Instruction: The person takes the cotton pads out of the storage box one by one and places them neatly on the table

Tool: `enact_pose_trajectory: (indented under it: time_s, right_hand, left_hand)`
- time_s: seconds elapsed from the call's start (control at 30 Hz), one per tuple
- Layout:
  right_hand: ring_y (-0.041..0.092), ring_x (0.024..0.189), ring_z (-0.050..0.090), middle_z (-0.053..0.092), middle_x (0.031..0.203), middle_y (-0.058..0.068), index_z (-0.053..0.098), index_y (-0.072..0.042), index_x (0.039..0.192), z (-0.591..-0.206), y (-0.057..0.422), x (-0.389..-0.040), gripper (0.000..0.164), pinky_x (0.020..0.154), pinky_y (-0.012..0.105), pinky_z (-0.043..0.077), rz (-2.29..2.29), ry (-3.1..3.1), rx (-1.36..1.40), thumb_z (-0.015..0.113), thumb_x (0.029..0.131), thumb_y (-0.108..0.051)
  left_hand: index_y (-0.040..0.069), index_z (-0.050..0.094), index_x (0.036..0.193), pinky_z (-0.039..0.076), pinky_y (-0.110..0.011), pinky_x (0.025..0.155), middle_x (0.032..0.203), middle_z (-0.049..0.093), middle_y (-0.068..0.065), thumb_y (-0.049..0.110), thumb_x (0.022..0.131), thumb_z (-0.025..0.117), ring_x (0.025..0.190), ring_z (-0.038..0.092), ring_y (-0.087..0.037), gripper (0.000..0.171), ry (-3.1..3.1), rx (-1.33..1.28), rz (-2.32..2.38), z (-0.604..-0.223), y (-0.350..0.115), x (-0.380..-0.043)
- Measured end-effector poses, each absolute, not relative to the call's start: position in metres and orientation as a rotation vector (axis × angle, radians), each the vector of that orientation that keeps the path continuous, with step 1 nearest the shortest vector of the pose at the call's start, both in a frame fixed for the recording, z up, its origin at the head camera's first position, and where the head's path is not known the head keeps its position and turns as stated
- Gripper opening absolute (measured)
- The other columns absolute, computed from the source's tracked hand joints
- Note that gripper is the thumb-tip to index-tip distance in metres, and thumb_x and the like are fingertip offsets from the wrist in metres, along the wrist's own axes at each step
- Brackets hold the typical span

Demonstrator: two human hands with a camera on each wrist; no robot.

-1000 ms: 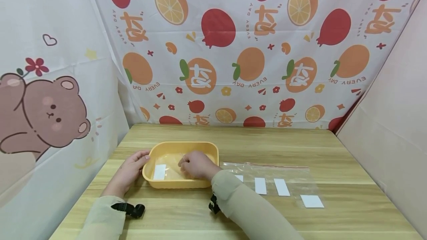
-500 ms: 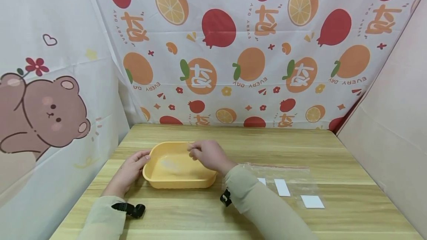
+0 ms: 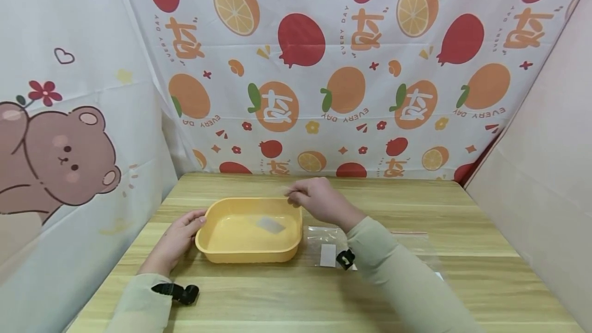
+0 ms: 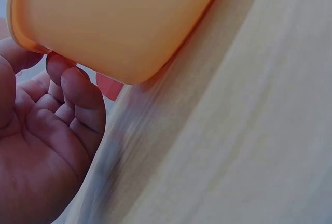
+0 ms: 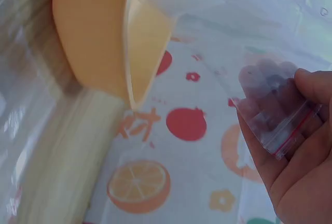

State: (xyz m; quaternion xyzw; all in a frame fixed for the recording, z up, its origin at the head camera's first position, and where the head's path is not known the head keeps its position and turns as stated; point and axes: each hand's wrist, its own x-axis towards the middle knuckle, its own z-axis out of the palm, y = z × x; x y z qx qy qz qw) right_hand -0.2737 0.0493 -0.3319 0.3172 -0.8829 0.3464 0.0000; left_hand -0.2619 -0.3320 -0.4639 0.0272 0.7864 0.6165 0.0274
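A yellow plastic basin [image 3: 250, 257] stands on the wooden table. My left hand [image 3: 182, 238] grips its left rim, with the thumb over the edge. In the left wrist view, curled fingers [image 4: 83, 89] lie against the basin's outer wall. My right hand [image 3: 324, 202] is raised at the basin's back right corner. It pinches a clear zip bag [image 5: 272, 99] near the red zip line, as the right wrist view shows. The bag's white label [image 3: 270, 225] hangs blurred over the basin. No other bag shows inside the basin.
Right of the basin, several clear zip bags [image 3: 319, 235] with white labels [image 3: 328, 256] lie overlapping on the table [image 3: 259, 297]. My right forearm covers part of them. Behind the table hangs a fruit-print cloth [image 3: 300, 91]; cloth walls flank both sides.
My right hand has lifted the zip bag out of the basin and moved up and to the right, drawing the bag along. The left hand keeps its hold on the rim.
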Motion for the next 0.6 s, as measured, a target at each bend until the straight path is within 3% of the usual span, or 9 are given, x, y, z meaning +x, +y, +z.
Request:
enact_pose_trajectory:
  time_s: [0.23, 0.6]
  right_hand:
    - [0.008, 0.085, 0.069, 0.073, 0.092, -0.011, 0.076, -0.017, 0.114, -0.324, 0.095, -0.268, 0.018, 0.08, 0.029, 0.057, 1.143, -2.763, 1.021, 0.06, 0.104, -0.017]
    - [0.014, 0.096, 0.069, 0.072, 0.104, -0.007, 0.07, -0.013, 0.125, -0.318, 0.185, -0.257, 0.025, 0.09, 0.039, 0.056, 1.073, -2.842, 1.074, 0.053, 0.107, -0.014]
  left_hand:
    - [-0.006, 0.039, 0.15, 0.055, -0.027, 0.082, 0.143, 0.049, -0.024, 0.032, 0.11, 0.046, 0.101, 0.061, -0.005, 0.055, 2.429, 0.092, 1.902, -0.46, -0.329, -0.259]
    - [-0.006, 0.038, 0.15, 0.054, -0.026, 0.084, 0.145, 0.046, -0.025, 0.035, 0.11, 0.046, 0.104, 0.061, -0.005, 0.058, 2.446, 0.095, 1.884, -0.464, -0.331, -0.259]
